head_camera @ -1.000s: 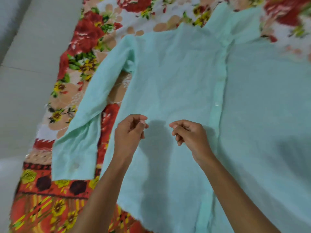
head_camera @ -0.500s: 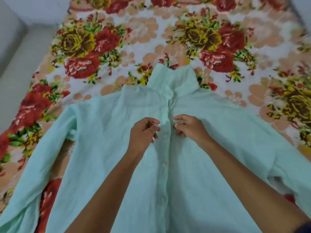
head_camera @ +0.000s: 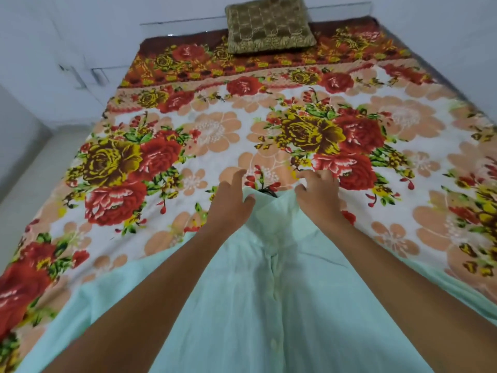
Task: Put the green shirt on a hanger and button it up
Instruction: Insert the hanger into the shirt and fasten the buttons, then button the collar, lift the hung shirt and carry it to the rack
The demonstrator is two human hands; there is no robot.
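Shirt (head_camera: pixel 242 305), pale green, lies flat on the bed (head_camera: pixel 403 232), front side up, filling the lower middle of the frame and running off the bottom edge. Its collar end points toward the upper part of the frame and stops at about mid-height, just below centre. A buttoned placket runs down the middle, with small pale buttons (head_camera: pixel 274 343) showing along it; near the top the placket puckers a little. Whether a hanger sits inside cannot be told.

Both arms come in from the bottom corners and meet at the collar. The left hand (head_camera: pixel 231 203) lies over the left side of the collar, fingers spread and slightly bent, thumb reaching onto the green cloth; its fingertips extend past the collar over the bedspread. The right hand (head_camera: pixel 318 195) lies over the right side of the collar, fingers curled loosely downward and apart. Neither grip plainly pinches the cloth; both hands look loose and spread, resting at or just over the collar edges, with the collar opening between them.

The bedspread has large red and yellow-brown roses on a white and peach ground. A brown-gold quilted pillow (head_camera: pixel 269 25) sits at the head of the bed, top centre. Pale walls frame the bed on the left and right.
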